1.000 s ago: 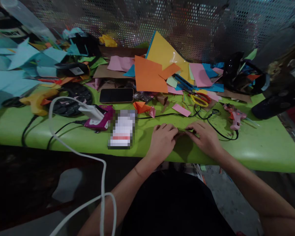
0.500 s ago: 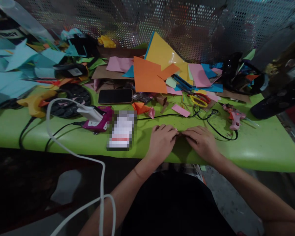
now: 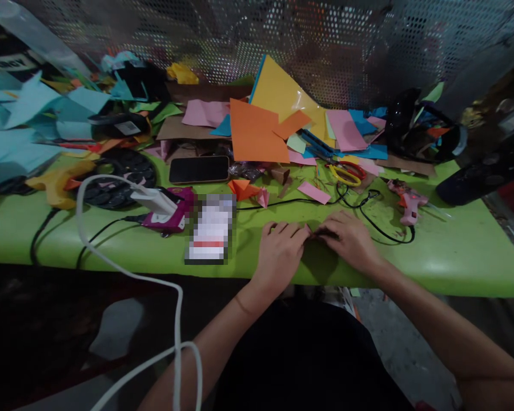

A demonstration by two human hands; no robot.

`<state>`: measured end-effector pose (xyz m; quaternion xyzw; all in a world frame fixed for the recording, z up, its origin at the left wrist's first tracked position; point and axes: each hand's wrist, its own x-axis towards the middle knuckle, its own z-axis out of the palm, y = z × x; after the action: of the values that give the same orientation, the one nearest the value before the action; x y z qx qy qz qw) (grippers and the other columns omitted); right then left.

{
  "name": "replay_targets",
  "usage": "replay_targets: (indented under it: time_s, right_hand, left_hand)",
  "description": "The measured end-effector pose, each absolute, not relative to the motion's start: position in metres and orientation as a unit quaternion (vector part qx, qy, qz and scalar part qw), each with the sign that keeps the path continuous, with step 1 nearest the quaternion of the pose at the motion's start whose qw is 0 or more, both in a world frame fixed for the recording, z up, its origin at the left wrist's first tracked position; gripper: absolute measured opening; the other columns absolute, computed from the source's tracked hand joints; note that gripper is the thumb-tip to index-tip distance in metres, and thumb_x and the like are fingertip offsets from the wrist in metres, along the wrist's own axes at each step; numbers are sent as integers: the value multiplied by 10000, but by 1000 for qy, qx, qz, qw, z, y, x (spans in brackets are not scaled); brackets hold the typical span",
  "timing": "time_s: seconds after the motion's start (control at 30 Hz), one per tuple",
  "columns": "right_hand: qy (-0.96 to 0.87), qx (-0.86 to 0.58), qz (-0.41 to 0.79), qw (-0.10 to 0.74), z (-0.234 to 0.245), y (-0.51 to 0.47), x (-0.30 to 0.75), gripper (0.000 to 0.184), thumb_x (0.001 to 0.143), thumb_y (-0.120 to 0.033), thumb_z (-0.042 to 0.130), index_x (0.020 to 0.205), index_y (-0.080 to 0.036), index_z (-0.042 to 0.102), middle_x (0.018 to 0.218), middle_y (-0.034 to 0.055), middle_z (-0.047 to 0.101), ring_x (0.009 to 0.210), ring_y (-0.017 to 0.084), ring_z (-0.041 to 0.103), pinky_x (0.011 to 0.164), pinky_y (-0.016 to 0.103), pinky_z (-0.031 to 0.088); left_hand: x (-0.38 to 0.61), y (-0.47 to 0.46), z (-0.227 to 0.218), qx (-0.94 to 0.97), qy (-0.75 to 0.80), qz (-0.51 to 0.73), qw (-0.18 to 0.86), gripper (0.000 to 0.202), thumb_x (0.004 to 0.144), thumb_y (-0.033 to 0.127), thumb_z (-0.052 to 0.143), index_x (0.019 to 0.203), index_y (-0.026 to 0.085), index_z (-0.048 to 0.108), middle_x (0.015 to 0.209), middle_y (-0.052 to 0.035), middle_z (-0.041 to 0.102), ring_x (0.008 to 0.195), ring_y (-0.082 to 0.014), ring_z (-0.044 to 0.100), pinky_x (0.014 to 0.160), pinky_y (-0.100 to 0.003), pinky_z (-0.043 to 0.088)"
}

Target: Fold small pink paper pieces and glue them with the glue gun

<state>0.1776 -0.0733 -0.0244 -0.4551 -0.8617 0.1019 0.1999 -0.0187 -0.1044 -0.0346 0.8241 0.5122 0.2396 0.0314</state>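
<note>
My left hand (image 3: 281,249) rests low over the green tabletop (image 3: 449,262), fingers closed on a small piece of pink paper (image 3: 309,230). Opposite it, my right hand (image 3: 352,240) pinches the same piece at its other side, with the fingertips almost meeting those of the left. Most of the paper is hidden by the fingers. Just beyond the hands lie a flat pink paper strip (image 3: 314,193), a folded pink paper piece (image 3: 262,197) and folded orange paper (image 3: 243,189). Yellow-and-red-handled scissors (image 3: 345,173) lie farther back.
A pink glue gun (image 3: 406,201) lies to the right, its black cord curving near my right hand. Left are a lit phone (image 3: 211,228), a magenta power strip (image 3: 169,211) with a white cable, and a yellow glue gun (image 3: 62,181). An orange sheet (image 3: 257,131) leans among paper scraps behind.
My right hand has lifted and tilted slightly, its fingers now more arched at the paper. The left hand has barely moved. The whole view has shifted a little.
</note>
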Motion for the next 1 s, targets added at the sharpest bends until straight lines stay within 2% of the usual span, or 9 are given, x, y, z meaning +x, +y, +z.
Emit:
replay_targets:
  time_s: [0.3,0.5,0.77,1.0]
  right_hand:
    - [-880,-424,71,202,-28,-72,178,98,923,-213,624,910,-200,720,859,54,698,839,221,594,763,340,424]
    - [-888,-404,49,216,-27,-71,177,99,926,-196,623,883,-175,710,833,58,687,819,219,589,747,329,424]
    - [-897,-388,-11,209,-26,-74,175,139,945,-226,605,885,-173,718,778,49,665,787,212,562,725,324,387]
    - [-903,-388,-62,176,-27,-78,174,159,962,-197,563,920,-182,716,799,53,675,790,209,550,716,334,358]
  left_hand:
    - [-20,-105,-33,831,499,246,26,174,939,137,508,952,197,671,944,-44,699,875,-214,594,825,-380,419]
    - [-24,-109,-33,835,489,251,16,195,945,158,518,1039,205,683,976,-37,708,873,-209,595,874,-389,440]
    - [-29,-126,-33,835,486,258,-14,282,947,162,525,1197,186,655,1181,-59,696,1081,-214,570,1010,-398,398]
    - [-23,-136,-34,853,480,202,-43,390,931,183,551,1318,184,599,1284,-54,665,1165,-218,530,1023,-381,391]
